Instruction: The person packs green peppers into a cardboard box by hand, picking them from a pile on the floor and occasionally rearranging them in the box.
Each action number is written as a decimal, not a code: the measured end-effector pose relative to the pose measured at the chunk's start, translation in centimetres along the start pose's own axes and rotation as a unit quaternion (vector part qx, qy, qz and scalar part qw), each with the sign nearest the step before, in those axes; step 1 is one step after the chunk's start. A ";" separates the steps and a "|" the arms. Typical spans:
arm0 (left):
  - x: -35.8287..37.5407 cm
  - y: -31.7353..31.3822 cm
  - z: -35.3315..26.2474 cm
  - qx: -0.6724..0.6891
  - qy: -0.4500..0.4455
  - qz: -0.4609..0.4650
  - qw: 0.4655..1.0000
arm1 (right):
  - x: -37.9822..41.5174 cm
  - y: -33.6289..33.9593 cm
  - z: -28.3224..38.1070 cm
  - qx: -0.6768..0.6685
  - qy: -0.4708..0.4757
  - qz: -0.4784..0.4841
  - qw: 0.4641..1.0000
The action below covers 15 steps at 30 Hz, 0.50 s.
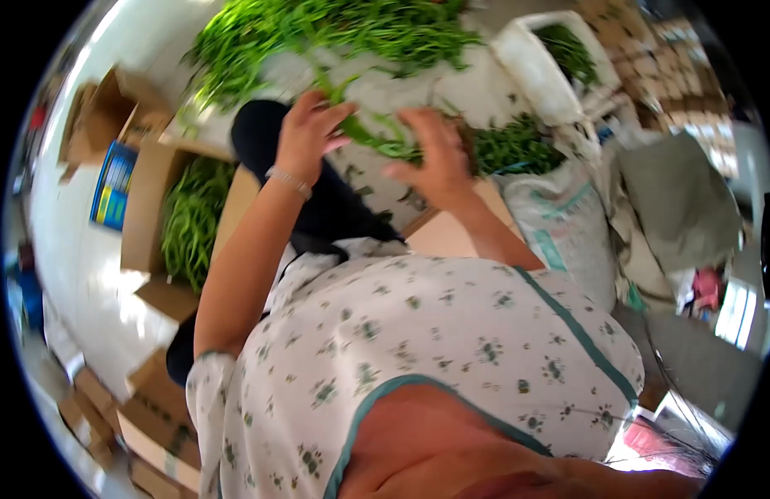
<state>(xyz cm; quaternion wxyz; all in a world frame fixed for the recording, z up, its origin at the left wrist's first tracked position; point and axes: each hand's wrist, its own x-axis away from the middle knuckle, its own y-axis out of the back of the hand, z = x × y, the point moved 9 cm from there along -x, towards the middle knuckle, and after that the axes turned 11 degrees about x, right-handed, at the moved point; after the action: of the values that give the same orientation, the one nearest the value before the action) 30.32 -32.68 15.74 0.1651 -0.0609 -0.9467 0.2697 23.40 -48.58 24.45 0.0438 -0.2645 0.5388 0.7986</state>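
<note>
1. My left hand, with a bracelet at the wrist: fingers curled in and partly closed on the green stalks. The exact grip is blurred.
2. My right hand: thumb and fingers spread well apart, with the right-hand ends of the stalks reaching into the gap. I cannot tell whether the fingers touch them.
3. Green stalks: a small, loose leafy bunch, raised between my two hands, just beyond my dark trouser leg.
4. Large heap of greens: spread out on the far side, beyond both hands.
5. White tub: far right, tilted, with more greens inside.
6. Dark leaves: a lower pile just right of my right hand.
7. Printed sack: right, on the near side of the dark leaves.
8. Cardboard box: left, open, holding long greens; a blue box stands just beside it.
</note>
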 end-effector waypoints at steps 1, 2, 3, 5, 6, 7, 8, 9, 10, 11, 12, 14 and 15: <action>0.0 -0.2 0.7 -0.005 0.021 -0.001 1.000 | 0.4 -1.6 -0.2 -0.064 -0.011 0.065 0.996; 0.3 -0.5 1.1 0.017 0.039 -0.015 0.999 | 1.2 -3.5 -0.3 -0.136 -0.020 0.130 0.982; 0.5 -0.5 1.7 0.012 0.064 -0.012 0.998 | 1.9 -4.7 -0.7 -0.147 -0.020 0.128 0.981; 0.7 0.6 2.5 0.009 0.075 -0.066 0.995 | 3.0 -6.7 -2.7 -0.174 -0.053 0.135 0.974; 1.0 1.4 2.7 0.009 0.081 -0.098 0.992 | 3.7 -7.5 -4.1 -0.186 -0.089 0.144 0.968; 1.4 1.6 2.0 0.015 0.087 -0.091 0.992 | 4.3 -8.2 -5.5 -0.200 -0.127 0.155 0.959; 1.9 1.6 0.7 0.046 0.072 -0.060 0.995 | 4.7 -8.5 -6.8 -0.212 -0.163 0.163 0.950; 2.7 1.8 -1.0 0.078 0.056 -0.029 0.995 | 5.0 -8.6 -9.8 -0.141 -0.216 0.208 0.943; 3.5 2.2 -2.6 0.108 0.042 0.001 0.993 | 5.1 -8.1 -13.8 -0.070 -0.269 0.252 0.927; 4.2 3.3 -4.2 0.097 0.028 0.006 0.995 | 3.8 -6.0 -17.7 -0.041 -0.276 0.236 0.931; 5.0 4.8 -5.6 0.088 0.013 0.005 0.996 | 2.6 -4.4 -27.4 0.116 -0.183 0.234 0.948; 6.7 9.2 -8.2 0.075 -0.023 -0.050 0.996 | 0.5 -0.8 -45.8 0.475 -0.022 0.160 0.865; 7.7 11.5 -9.3 0.067 -0.034 -0.095 0.993 | -3.1 4.6 -47.0 0.522 -0.068 0.097 0.845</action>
<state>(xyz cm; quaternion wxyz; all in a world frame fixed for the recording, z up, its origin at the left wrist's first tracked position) 26.58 -16.78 19.26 0.1611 0.0493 -0.9332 0.3174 42.08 -91.37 16.64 0.1340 -0.0938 0.8947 0.4156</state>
